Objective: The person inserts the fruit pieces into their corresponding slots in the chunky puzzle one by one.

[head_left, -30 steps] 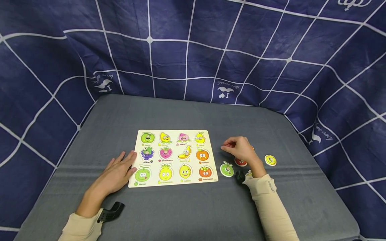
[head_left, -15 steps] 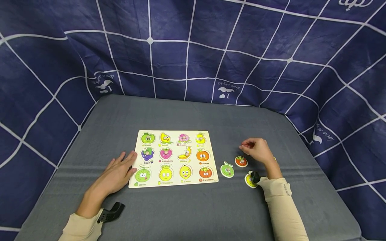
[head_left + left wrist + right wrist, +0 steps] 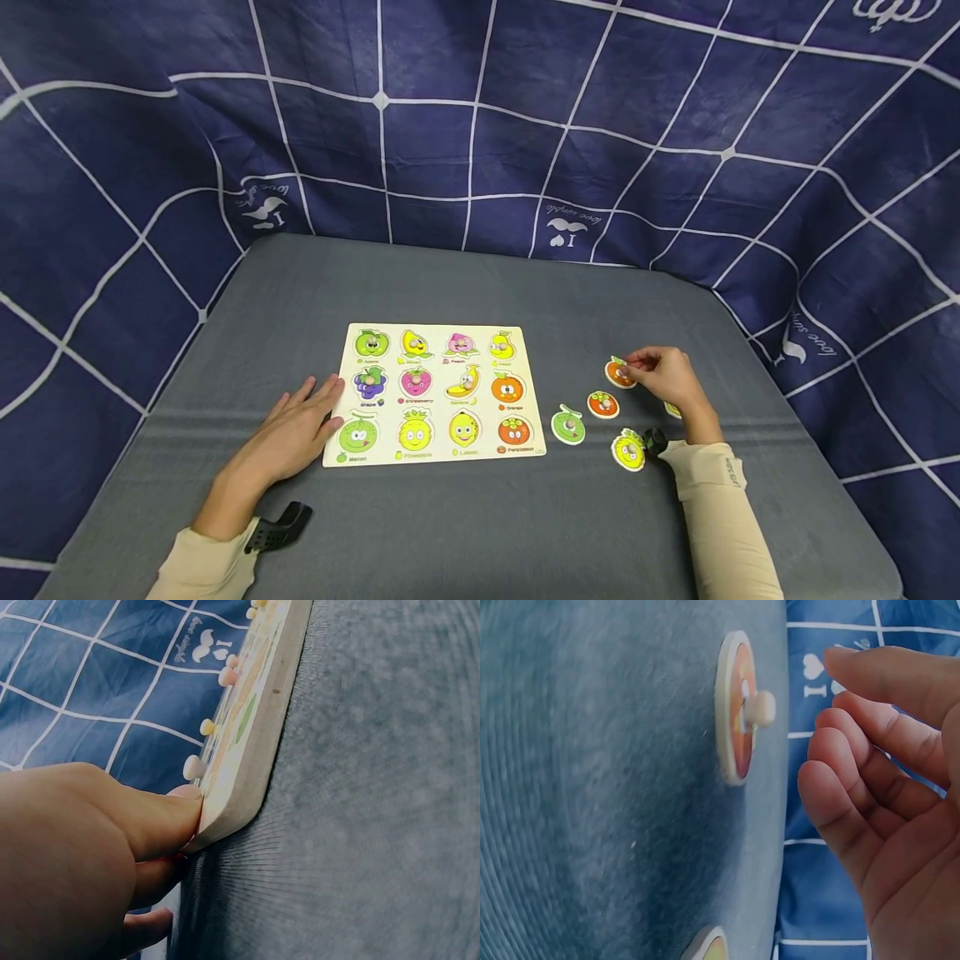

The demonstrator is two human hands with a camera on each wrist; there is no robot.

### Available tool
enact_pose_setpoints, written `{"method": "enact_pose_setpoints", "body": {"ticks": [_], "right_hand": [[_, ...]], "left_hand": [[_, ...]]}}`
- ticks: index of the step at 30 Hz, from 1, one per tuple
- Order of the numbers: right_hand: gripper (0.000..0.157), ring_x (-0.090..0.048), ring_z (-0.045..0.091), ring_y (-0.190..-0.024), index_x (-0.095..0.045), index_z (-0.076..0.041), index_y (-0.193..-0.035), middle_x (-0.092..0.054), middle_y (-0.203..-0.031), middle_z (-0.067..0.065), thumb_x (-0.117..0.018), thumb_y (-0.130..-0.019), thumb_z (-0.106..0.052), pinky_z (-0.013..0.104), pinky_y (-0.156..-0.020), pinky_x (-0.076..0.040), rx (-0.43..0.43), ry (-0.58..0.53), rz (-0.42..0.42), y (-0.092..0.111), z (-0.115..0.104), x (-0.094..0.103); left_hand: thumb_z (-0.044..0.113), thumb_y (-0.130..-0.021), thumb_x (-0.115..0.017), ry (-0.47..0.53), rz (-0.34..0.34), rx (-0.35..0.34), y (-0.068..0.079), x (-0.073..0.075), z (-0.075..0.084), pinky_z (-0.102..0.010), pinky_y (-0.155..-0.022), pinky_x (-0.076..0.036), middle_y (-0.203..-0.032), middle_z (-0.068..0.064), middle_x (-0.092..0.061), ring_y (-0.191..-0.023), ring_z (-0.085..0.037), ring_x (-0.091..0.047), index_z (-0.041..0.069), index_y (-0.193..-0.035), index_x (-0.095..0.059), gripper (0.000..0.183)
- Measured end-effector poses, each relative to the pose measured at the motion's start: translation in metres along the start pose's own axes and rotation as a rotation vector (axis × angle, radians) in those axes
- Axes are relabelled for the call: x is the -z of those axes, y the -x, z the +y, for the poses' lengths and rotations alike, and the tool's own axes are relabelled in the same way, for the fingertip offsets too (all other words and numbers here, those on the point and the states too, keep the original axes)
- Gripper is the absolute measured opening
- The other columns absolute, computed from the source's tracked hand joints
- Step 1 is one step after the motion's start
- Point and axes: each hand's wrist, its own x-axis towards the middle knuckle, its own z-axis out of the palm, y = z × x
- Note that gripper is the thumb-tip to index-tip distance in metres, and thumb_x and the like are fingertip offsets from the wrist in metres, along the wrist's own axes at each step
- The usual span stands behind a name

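Observation:
My left hand lies at the left edge of a wooden fruit puzzle board, fingers extended. The left wrist view has its thumb against the board's corner, with small knobs standing on the pieces beyond. At the right, my right hand hovers by an orange-coloured fruit puzzle piece lying on the table. In the right wrist view its fingers are loosely bent and apart from that piece's wooden knob. Nearby lie a red persimmon piece and a green melon piece.
A pineapple piece lies nearer the right sleeve. Another yellow piece is partly hidden by the right wrist. The grey table is backed by a blue curtain with white lines.
My right hand has moved right, away from the board, then come close to the orange-coloured piece. The pineapple piece has come out from under the wrist. My left hand stays at the board.

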Motion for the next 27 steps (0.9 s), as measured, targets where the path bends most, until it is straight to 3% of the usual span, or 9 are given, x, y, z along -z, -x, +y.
{"method": "enact_pose_setpoints", "body": {"ticks": [15, 27], "right_hand": [[0.018, -0.061, 0.011, -0.066, -0.073, 0.004, -0.091, -0.070, -0.076, 0.004, -0.080, -0.083, -0.011, 0.022, -0.055, -0.046, -0.055, 0.035, -0.096, -0.0028, 0.0085, -0.0028], [0.016, -0.060, 0.007, -0.063, -0.074, 0.005, -0.089, -0.071, -0.075, 0.005, -0.078, -0.085, -0.010, 0.021, -0.054, -0.045, -0.059, 0.037, -0.089, -0.0025, 0.0111, -0.0070]], "left_hand": [[0.016, -0.100, -0.057, 0.014, 0.008, -0.004, 0.0005, 0.0000, 0.0007, -0.072, -0.106, -0.017, -0.152, -0.026, -0.035, -0.140, -0.054, -0.023, -0.008, -0.147, -0.039, 0.056], [0.015, -0.099, -0.057, 0.009, 0.010, 0.003, 0.0005, 0.0005, 0.0016, -0.071, -0.106, -0.017, -0.152, -0.027, -0.036, -0.140, -0.054, -0.024, -0.009, -0.146, -0.039, 0.056]]}}
